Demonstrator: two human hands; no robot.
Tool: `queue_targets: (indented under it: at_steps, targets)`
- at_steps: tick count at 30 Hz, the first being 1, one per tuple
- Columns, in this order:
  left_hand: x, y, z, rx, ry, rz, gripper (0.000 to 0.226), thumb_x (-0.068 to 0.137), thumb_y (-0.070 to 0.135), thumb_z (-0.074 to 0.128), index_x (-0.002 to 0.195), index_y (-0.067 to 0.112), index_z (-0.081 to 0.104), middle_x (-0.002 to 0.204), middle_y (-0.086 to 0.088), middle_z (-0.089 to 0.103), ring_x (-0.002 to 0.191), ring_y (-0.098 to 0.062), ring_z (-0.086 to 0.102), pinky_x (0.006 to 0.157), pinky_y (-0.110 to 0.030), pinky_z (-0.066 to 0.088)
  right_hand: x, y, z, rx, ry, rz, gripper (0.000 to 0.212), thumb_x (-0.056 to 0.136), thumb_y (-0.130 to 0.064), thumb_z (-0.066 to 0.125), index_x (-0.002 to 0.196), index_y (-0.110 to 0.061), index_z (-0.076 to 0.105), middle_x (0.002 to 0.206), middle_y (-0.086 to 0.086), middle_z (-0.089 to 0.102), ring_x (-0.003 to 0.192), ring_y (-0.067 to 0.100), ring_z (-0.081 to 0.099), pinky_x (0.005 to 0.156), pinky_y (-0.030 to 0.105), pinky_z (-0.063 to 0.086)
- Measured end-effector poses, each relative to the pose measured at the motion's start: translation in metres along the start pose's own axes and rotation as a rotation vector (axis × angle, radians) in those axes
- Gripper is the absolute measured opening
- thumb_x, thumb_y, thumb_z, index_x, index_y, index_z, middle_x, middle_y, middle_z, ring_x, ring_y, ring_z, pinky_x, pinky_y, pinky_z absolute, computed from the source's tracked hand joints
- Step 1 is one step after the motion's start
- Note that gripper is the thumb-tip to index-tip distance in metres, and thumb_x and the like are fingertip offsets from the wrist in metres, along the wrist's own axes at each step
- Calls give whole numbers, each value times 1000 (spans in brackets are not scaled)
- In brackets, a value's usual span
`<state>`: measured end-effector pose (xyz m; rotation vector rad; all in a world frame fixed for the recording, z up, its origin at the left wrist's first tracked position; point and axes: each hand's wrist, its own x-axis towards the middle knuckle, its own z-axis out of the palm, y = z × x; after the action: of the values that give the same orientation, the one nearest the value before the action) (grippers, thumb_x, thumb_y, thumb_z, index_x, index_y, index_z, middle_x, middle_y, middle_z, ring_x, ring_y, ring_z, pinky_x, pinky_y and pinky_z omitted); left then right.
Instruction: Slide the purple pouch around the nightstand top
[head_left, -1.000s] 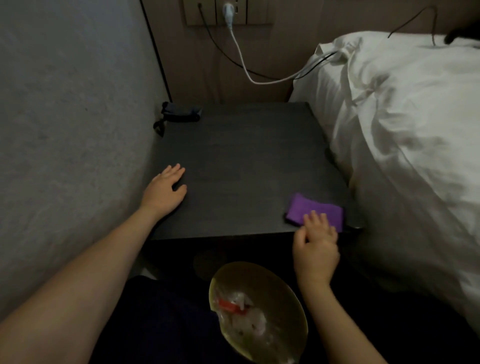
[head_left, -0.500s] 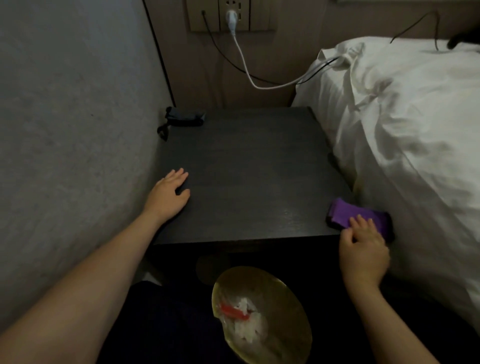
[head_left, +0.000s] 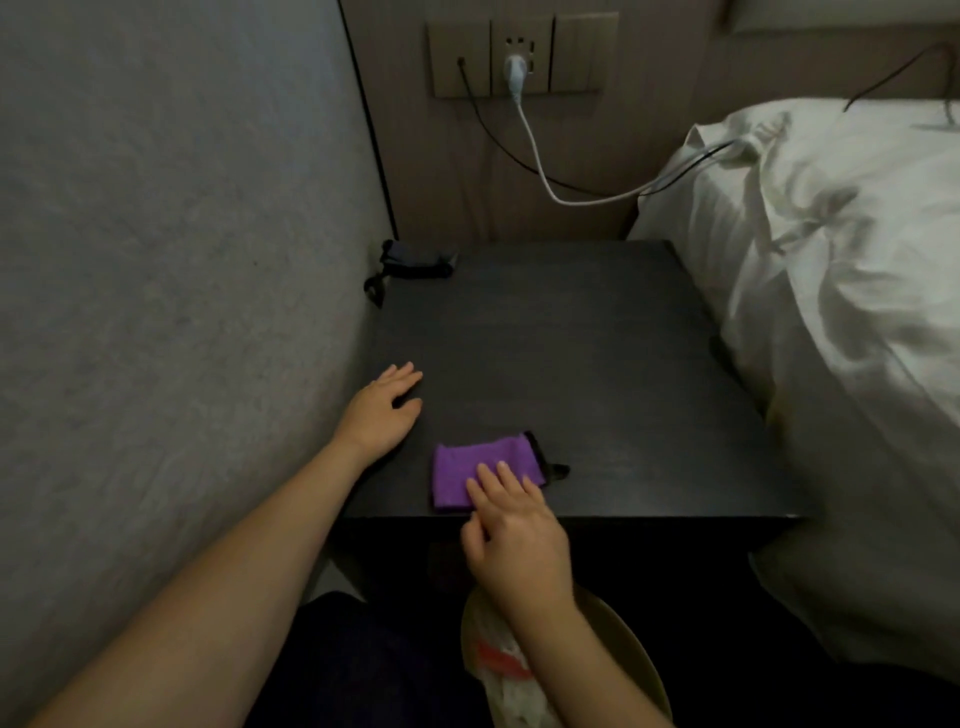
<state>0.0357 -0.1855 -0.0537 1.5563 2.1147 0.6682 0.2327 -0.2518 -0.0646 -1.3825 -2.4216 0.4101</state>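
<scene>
**Purple cloth at the near edge of the dark bench, one hand pressing it flat**

The right hand (head_left: 511, 525) lies over the near right part of a folded purple microfibre cloth (head_left: 465, 470), its fingers straight and laid flat on the fabric, pressing rather than pinching; nothing is curled round the cloth. The left hand (head_left: 382, 410) rests palm down on the bench a little to the left and farther in, fingers relaxed and spread, holding nothing, just beside the grey textured wall (head_left: 171, 291).

The cloth sits on the square dark wood-grain bench (head_left: 582, 353), near its front edge and left of the middle. A black trim and a small black loop show at the cloth's right end.

As a judgement, this reads as wiping the bench top: the cloth is working the near strip, and the wide far and right parts of the surface lie well apart from it. The light is dim, so I cannot tell from the surface which parts are already wiped and which are left; no crumbs or marks stand out anywhere.

At the far left corner of the bench lies a small dark strapped object (head_left: 415, 260), too shadowed to identify. Behind it, a beige wall socket panel (head_left: 522, 54) carries a white plug with a white cable (head_left: 540, 171) running right toward the bed with rumpled white bedding (head_left: 831, 270), which touches the bench's right side. Below the near edge stands a round yellowish bin (head_left: 641, 660) lined with a clear bag holding white and red scraps.
</scene>
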Motion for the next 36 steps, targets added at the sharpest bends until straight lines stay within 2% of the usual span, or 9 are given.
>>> queue_targets:
  at_steps: [6, 11, 17, 21, 24, 28, 30, 33, 36]
  targets:
    - [-1, -3, 3, 105, -3, 28, 50, 91, 17, 48, 140, 15, 36, 153, -1, 27, 144, -14, 16, 119, -31, 11, 14, 66, -23, -2, 126, 197, 41, 69, -27, 43, 87, -13, 78, 97, 5, 76, 95, 20, 71, 85, 42, 54]
    - [-1, 0, 4, 143, 9, 16, 52, 92, 22, 46, 141, 18, 32, 154, 2, 24, 145, -12, 14, 118, -28, 9, 34, 96, -52, -43, 71, 378, 37, 87, -20, 54, 123, -14, 61, 136, 4, 54, 131, 18, 46, 113, 36, 30]
    - [9, 6, 6, 169, -25, -35, 54, 93, 26, 42, 144, 22, 25, 156, 4, 16, 145, -12, 9, 119, -31, 5, 82, 95, -56, -75, -66, 359, 48, 94, -26, 38, 141, -17, 40, 153, 0, 31, 143, 15, 23, 118, 32, 15]
    - [36, 17, 6, 166, -77, -45, 54, 94, 29, 40, 145, 21, 22, 157, 4, 12, 146, -13, 4, 119, -33, 3, 117, 86, -47, -82, -99, 308, 53, 86, -26, 35, 135, -10, 48, 148, 8, 40, 140, 24, 33, 116, 37, 23]
    - [65, 25, 10, 207, -85, -7, 54, 94, 29, 39, 145, 18, 22, 157, 1, 12, 146, -15, 5, 119, -32, 5, 146, 78, -38, -134, -97, 169, 54, 75, -25, 40, 120, -5, 63, 132, 14, 57, 123, 32, 54, 103, 45, 40]
    - [111, 32, 9, 256, -45, 23, 56, 94, 29, 38, 145, 15, 21, 158, -2, 11, 146, -17, 5, 119, -33, 8, 187, 66, -35, -140, -310, -22, 59, 89, -26, 35, 146, -14, 28, 157, 4, 22, 145, 21, 18, 118, 34, 13]
    - [137, 34, 5, 272, 15, 34, 57, 94, 28, 38, 145, 13, 19, 158, -4, 10, 146, -19, 4, 119, -34, 7, 202, 61, -31, -132, -318, -48, 61, 86, -27, 30, 146, -14, 27, 157, 4, 21, 146, 20, 17, 118, 32, 11]
    - [174, 35, -6, 352, 107, 52, 58, 93, 22, 37, 145, 11, 16, 158, -6, 7, 146, -22, 3, 119, -37, 7, 223, 55, -22, -143, -208, -73, 72, 70, -27, 25, 138, -11, 45, 150, 6, 35, 138, 27, 36, 113, 40, 27]
    - [204, 32, -16, 422, 21, 27, 57, 95, 18, 34, 146, 10, 10, 158, -7, 4, 146, -24, 0, 119, -40, 8, 243, 58, -19, -134, -303, -44, 68, 79, -25, 23, 147, -16, 26, 157, 1, 18, 146, 18, 15, 118, 31, 13]
